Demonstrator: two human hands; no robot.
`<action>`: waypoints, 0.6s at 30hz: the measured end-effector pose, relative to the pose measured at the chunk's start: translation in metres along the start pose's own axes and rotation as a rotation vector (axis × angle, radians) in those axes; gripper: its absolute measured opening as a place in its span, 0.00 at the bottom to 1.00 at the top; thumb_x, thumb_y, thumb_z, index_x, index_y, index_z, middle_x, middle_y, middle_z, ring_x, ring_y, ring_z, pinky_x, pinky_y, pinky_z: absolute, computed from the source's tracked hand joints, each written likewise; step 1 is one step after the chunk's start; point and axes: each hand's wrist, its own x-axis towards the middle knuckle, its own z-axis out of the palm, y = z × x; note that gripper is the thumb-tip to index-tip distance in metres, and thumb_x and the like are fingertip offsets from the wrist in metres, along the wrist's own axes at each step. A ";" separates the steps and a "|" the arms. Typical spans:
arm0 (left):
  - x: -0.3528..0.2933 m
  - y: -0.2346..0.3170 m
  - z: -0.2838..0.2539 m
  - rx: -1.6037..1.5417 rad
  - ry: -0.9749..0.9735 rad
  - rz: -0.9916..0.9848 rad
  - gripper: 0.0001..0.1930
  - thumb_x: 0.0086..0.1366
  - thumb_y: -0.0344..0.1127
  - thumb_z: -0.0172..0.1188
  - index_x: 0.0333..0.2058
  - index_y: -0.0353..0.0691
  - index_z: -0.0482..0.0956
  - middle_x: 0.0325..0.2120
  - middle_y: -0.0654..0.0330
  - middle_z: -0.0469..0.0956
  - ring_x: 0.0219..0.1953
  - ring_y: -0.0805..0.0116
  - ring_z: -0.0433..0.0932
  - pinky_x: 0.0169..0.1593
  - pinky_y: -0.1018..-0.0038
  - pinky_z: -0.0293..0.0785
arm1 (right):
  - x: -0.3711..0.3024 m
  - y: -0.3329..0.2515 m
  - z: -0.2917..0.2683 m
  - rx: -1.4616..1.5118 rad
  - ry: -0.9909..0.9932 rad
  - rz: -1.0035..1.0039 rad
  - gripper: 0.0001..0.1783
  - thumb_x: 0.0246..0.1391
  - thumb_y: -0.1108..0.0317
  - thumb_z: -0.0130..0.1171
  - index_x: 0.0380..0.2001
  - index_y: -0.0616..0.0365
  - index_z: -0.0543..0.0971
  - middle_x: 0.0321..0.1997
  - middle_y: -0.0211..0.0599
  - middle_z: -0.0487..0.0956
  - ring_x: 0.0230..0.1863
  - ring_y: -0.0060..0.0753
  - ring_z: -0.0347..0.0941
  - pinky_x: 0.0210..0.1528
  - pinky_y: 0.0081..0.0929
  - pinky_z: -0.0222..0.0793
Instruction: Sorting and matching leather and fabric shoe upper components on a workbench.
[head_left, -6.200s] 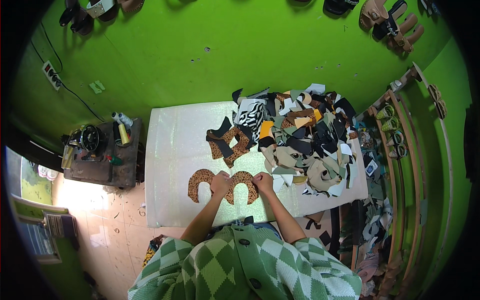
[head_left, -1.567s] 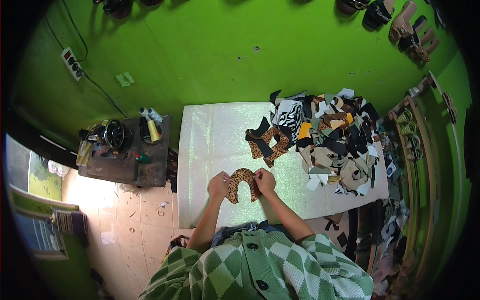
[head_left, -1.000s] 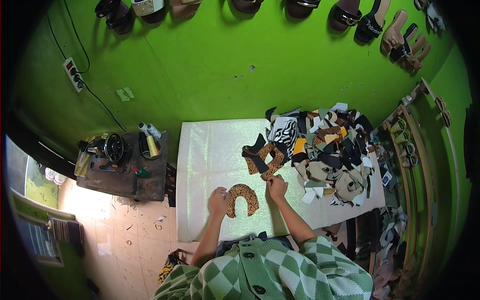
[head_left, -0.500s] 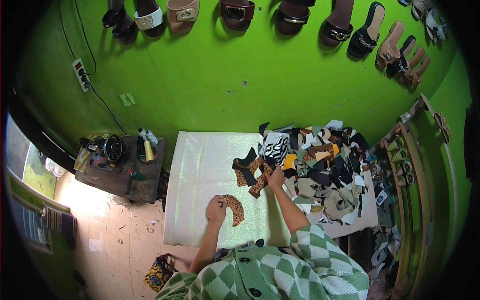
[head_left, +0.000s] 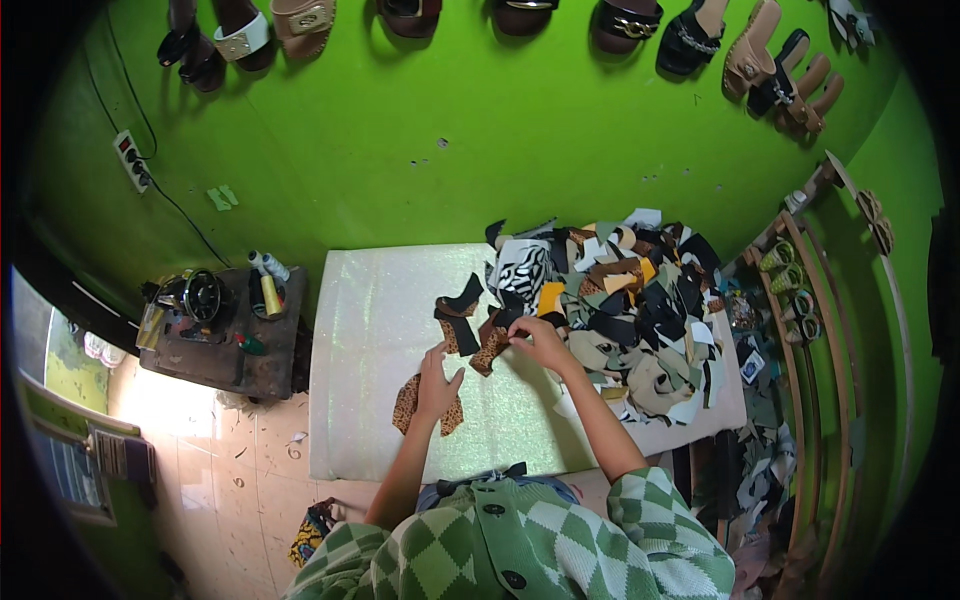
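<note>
My left hand [head_left: 436, 388] is open above the white shimmering table covering, thumb apart from the fingers. Beneath it lies curved leopard-print material [head_left: 405, 402], showing on both sides of the hand and partly hidden by it. Just beyond the fingertips rest a black strip [head_left: 461, 336] and a black bent piece [head_left: 462, 297], with bits of leopard print beside them. My right hand [head_left: 541, 346] is closed at the fingertips on a leopard-print scrap [head_left: 488, 354]. Brown and black material overlaps that scrap's far end.
A heap of mixed scraps [head_left: 640, 330] covers the table's right side, with a zebra-print piece [head_left: 523, 265] at its left edge. A sewing machine [head_left: 202, 296] and thread cones [head_left: 270, 294] stand on a dark bench at left. Wooden racks [head_left: 800, 370] hold sandals at right.
My left hand has let go of the curved leopard-print piece, and its fingers are now spread. The right hand's scrap is separated from the black strip. The whole view has shifted.
</note>
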 end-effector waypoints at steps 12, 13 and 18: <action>-0.001 -0.005 0.058 -0.745 -0.928 -0.153 0.55 0.44 0.42 0.73 0.65 0.44 0.43 0.58 0.54 0.60 0.63 0.59 0.55 0.64 0.64 0.49 | -0.078 -0.024 -0.047 0.360 -0.540 0.141 0.05 0.49 0.75 0.57 0.32 0.60 0.77 0.36 0.32 0.78 0.36 0.24 0.74 0.41 0.23 0.68; -0.005 -0.004 0.061 -0.784 -0.937 -0.115 0.54 0.46 0.50 0.71 0.65 0.44 0.45 0.59 0.53 0.59 0.63 0.60 0.55 0.64 0.64 0.50 | -0.083 -0.024 -0.048 0.403 -0.551 0.117 0.06 0.49 0.75 0.57 0.32 0.59 0.77 0.38 0.32 0.78 0.38 0.24 0.73 0.42 0.24 0.68; -0.025 -0.015 0.070 -1.109 -1.066 -0.324 0.47 0.53 0.55 0.63 0.64 0.44 0.47 0.58 0.54 0.61 0.62 0.59 0.57 0.64 0.65 0.50 | -0.092 -0.030 -0.049 0.591 -0.583 0.141 0.06 0.52 0.74 0.56 0.35 0.61 0.76 0.44 0.34 0.77 0.43 0.24 0.71 0.46 0.24 0.67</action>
